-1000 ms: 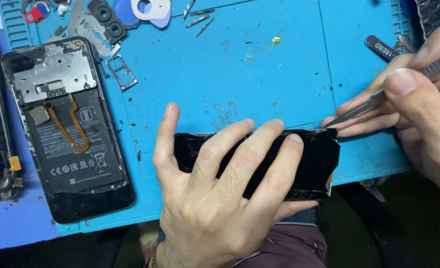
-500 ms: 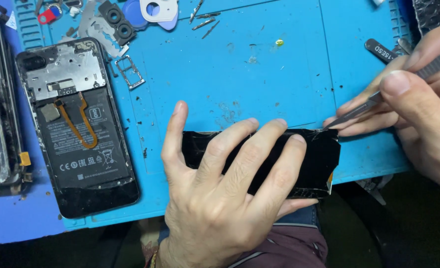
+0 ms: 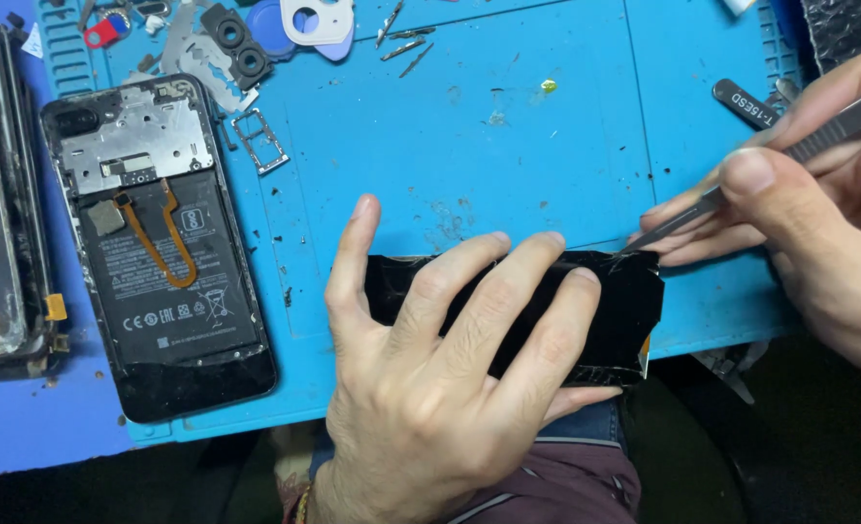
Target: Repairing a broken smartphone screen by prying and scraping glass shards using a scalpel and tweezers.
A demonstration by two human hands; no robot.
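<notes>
My left hand [image 3: 440,388] lies flat with fingers spread on a black glossy phone panel [image 3: 624,311] at the front edge of the blue work mat [image 3: 508,146], pinning it down. My right hand [image 3: 818,223] pinches a pair of metal tweezers [image 3: 741,184]; their tip touches the panel's upper right corner. An opened phone [image 3: 159,252] lies at the left, its battery, orange flex cable and metal shield plate exposed.
Another dark phone frame [image 3: 3,204] lies at the far left edge. Small parts sit along the mat's top: a SIM tray [image 3: 256,141], a camera bezel [image 3: 236,49], a white camera cover [image 3: 314,19], screws and bits [image 3: 401,44]. A second tool [image 3: 746,102] rests at the right.
The view has shifted a little, so everything sits slightly lower and to the right. My left hand stays on the panel and the tweezers' tip stays at its upper right corner.
</notes>
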